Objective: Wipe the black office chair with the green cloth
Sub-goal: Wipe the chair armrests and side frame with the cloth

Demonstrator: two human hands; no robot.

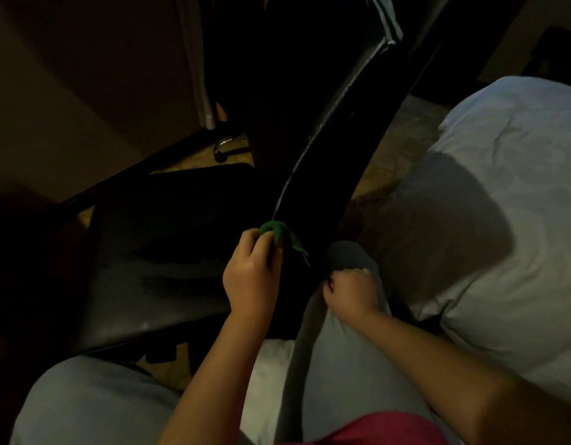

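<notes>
In a dim room, seated at the edge of a bed with rumpled white bedding (pixel 502 149), I work on the black office chair (pixel 325 149) that stands just in front of my knees. My left hand (pixel 250 274) is closed around the small, bunched green cloth (pixel 275 231), fingers curled over it, and presses it against the near, lower end of the chair's curved black back edge with its pale piping. A loose tail of the cloth hangs toward me. That edge is the long axis that matters: it runs from the cloth away and up to the right, toward the far top corner of the frame, so the unwiped length lies ahead of the left hand, and I judge the next stroke should follow it upward. The chair's padded seat (pixel 162 248) spreads to the left of the same hand, lower and closer. My right hand (pixel 350 292) sits just right of the edge, by my grey-trousered knee (pixel 351 255), fingers curled; whether it grips the chair or the fabric I cannot tell. The left hand is the nearer to the work. A chrome castor leg (pixel 222 146) shows beyond, on the floor. No container is in view.
</notes>
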